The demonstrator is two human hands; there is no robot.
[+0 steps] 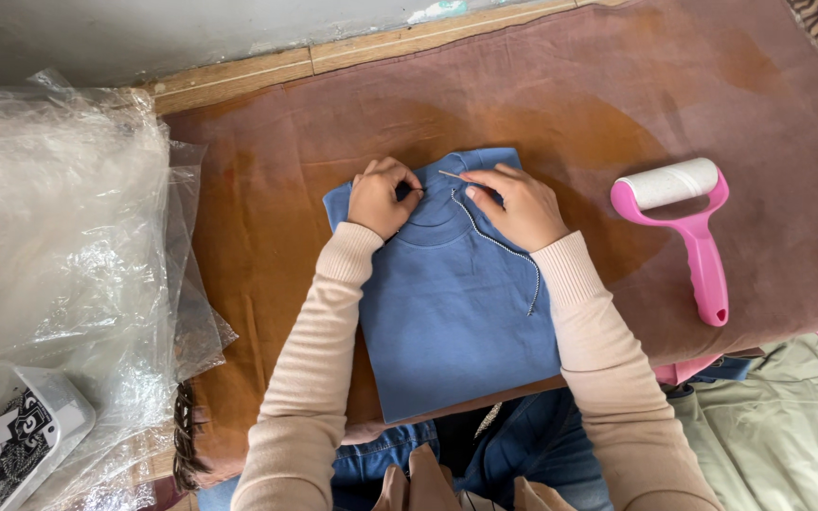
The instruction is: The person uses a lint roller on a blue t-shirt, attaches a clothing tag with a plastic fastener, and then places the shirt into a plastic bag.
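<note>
Both hands at the collar of a folded blue sweatshirt (452,322).
Left hand (381,197) pinches the neckline; right hand (513,208) holds what looks like a thin stick (451,175); a silver chain (499,248) trails down; a pink lint roller (688,227) lies well apart.

Both hands (385,197) at blue sweatshirt (452,312) collar

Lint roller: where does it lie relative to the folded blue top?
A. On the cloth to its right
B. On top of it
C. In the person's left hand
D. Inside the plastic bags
A: the lint roller lies on the brown cloth, right of the blue top, with no hand on it.
</note>
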